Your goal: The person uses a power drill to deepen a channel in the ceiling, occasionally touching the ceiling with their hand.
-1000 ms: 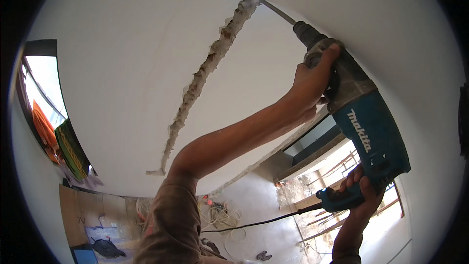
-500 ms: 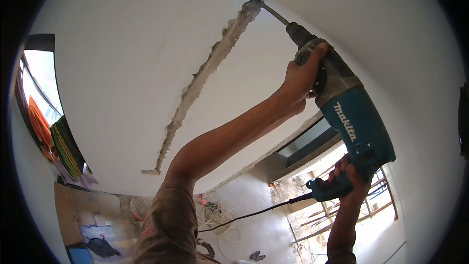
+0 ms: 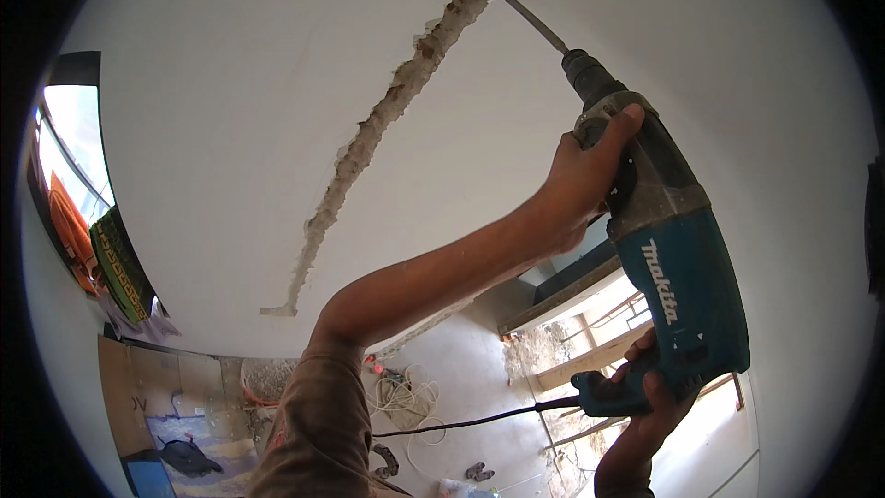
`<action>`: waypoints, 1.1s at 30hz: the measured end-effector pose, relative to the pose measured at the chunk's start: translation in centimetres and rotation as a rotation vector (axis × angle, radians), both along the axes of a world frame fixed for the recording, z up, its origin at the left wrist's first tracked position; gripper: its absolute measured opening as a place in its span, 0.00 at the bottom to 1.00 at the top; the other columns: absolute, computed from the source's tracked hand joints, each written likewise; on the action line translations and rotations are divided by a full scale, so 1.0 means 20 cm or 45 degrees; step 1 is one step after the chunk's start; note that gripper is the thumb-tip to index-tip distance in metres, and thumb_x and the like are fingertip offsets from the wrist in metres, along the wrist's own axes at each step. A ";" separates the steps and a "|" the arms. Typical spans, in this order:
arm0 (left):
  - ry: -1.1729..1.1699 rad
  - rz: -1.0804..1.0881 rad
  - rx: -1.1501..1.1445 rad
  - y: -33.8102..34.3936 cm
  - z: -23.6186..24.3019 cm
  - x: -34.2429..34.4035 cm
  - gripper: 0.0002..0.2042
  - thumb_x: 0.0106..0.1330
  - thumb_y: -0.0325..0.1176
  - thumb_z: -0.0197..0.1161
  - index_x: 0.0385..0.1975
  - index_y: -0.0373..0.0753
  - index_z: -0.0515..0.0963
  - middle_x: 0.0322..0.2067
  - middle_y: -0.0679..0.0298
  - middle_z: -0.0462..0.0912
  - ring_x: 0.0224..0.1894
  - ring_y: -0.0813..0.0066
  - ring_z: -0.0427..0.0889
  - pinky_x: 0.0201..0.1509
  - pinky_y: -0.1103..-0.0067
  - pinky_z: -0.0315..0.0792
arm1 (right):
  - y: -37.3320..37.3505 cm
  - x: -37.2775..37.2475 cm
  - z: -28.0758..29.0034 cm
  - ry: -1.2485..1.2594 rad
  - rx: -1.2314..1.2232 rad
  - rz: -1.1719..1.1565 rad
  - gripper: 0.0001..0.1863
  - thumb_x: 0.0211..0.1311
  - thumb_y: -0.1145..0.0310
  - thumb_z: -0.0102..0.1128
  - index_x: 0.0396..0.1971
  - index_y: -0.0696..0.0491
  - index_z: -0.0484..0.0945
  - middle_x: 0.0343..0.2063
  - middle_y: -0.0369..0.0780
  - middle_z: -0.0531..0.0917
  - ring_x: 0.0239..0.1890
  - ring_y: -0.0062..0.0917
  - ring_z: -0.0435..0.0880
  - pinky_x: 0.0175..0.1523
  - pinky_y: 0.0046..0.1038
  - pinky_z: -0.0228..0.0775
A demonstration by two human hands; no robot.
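A teal and black rotary hammer drill [image 3: 705,267] is raised on the right, nose pointing up and left. My left hand [image 3: 595,161] wraps around its front end, just behind the chuck, with the thumb over the top. Lower down, my right hand [image 3: 659,406] grips the rear handle, fingers curled around the trigger side. A long metal chisel bit [image 3: 536,23] sticks out of the chuck. Its tip is close to the upper end of a rough groove [image 3: 373,124] cut diagonally into the white wall [image 3: 240,129]; a small gap seems to show between tip and groove.
A black power cord [image 3: 470,422] runs left from the handle. Below lie a coiled pale cable [image 3: 419,398], a dark bag [image 3: 189,455] on blue sheeting and dark footwear [image 3: 479,472]. Orange cloth [image 3: 72,226] and green patterned cloth [image 3: 120,263] hang by a window at left.
The drill and both hands have shifted down and slightly right in view. The bit tip has come away from the groove's upper end, which now shows uncovered.
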State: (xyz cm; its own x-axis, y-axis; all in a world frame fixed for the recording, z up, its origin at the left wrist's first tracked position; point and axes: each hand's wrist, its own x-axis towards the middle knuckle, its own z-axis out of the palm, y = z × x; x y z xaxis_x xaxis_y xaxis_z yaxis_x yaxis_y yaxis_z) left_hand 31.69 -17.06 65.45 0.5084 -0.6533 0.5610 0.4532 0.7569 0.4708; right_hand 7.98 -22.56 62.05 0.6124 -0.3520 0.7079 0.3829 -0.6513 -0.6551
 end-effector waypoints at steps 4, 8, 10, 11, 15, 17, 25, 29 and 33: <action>-0.060 0.000 0.041 0.01 0.00 0.09 0.39 0.57 0.64 0.54 0.57 0.35 0.61 0.51 0.56 0.70 0.57 0.65 0.68 0.58 0.66 0.61 | -0.01 0.07 0.00 -0.018 0.035 0.022 0.33 0.45 0.74 0.62 0.54 0.64 0.60 0.33 0.47 0.75 0.31 0.31 0.79 0.25 0.30 0.79; -0.010 0.045 0.089 0.00 0.01 0.07 0.41 0.56 0.64 0.56 0.58 0.34 0.60 0.52 0.55 0.69 0.59 0.62 0.65 0.60 0.61 0.58 | -0.08 0.08 0.00 0.003 0.100 0.155 0.32 0.45 0.75 0.62 0.53 0.64 0.61 0.30 0.45 0.74 0.29 0.30 0.78 0.24 0.31 0.78; -0.014 0.042 0.097 -0.01 0.02 0.07 0.42 0.55 0.64 0.57 0.58 0.33 0.59 0.53 0.55 0.69 0.60 0.61 0.64 0.61 0.58 0.57 | -0.12 0.07 -0.01 -0.027 0.231 0.198 0.31 0.45 0.75 0.61 0.52 0.64 0.61 0.28 0.44 0.74 0.28 0.29 0.78 0.24 0.31 0.78; 0.010 0.047 0.118 -0.02 0.03 0.06 0.42 0.55 0.64 0.58 0.58 0.33 0.59 0.53 0.55 0.69 0.60 0.61 0.64 0.61 0.58 0.57 | -0.14 0.07 -0.02 -0.039 0.214 0.153 0.31 0.45 0.75 0.60 0.52 0.64 0.61 0.28 0.44 0.73 0.27 0.28 0.77 0.24 0.31 0.78; 0.072 0.076 0.140 -0.05 0.05 0.07 0.43 0.54 0.62 0.61 0.58 0.33 0.58 0.52 0.54 0.69 0.58 0.61 0.67 0.59 0.59 0.59 | -0.17 0.09 -0.03 -0.084 0.245 0.130 0.29 0.46 0.74 0.58 0.51 0.65 0.62 0.27 0.42 0.72 0.26 0.27 0.76 0.24 0.31 0.77; 0.100 0.077 0.119 -0.08 0.04 0.09 0.44 0.53 0.60 0.64 0.56 0.29 0.55 0.50 0.52 0.69 0.55 0.62 0.69 0.57 0.63 0.63 | -0.19 0.10 -0.04 -0.068 0.258 0.146 0.29 0.46 0.73 0.58 0.51 0.64 0.62 0.26 0.41 0.72 0.26 0.27 0.76 0.24 0.31 0.77; 0.081 0.070 0.019 -0.21 0.03 0.16 0.49 0.51 0.56 0.69 0.54 0.22 0.47 0.49 0.45 0.66 0.55 0.61 0.68 0.60 0.71 0.64 | -0.33 0.16 -0.03 -0.025 0.526 0.320 0.26 0.46 0.73 0.57 0.48 0.64 0.63 0.26 0.40 0.70 0.26 0.25 0.74 0.24 0.30 0.76; 0.050 0.203 0.132 -0.25 0.03 0.17 0.36 0.52 0.64 0.64 0.46 0.36 0.67 0.37 0.63 0.76 0.39 0.75 0.75 0.40 0.74 0.69 | -0.35 0.17 -0.03 -0.018 0.378 0.226 0.26 0.46 0.72 0.56 0.47 0.64 0.62 0.26 0.40 0.70 0.27 0.25 0.74 0.25 0.31 0.76; 0.035 0.212 0.126 -0.26 0.02 0.20 0.33 0.51 0.64 0.64 0.42 0.39 0.71 0.35 0.65 0.76 0.38 0.76 0.74 0.40 0.75 0.68 | -0.35 0.19 -0.02 -0.016 0.372 0.239 0.26 0.46 0.72 0.56 0.47 0.64 0.63 0.26 0.40 0.70 0.27 0.24 0.74 0.25 0.31 0.76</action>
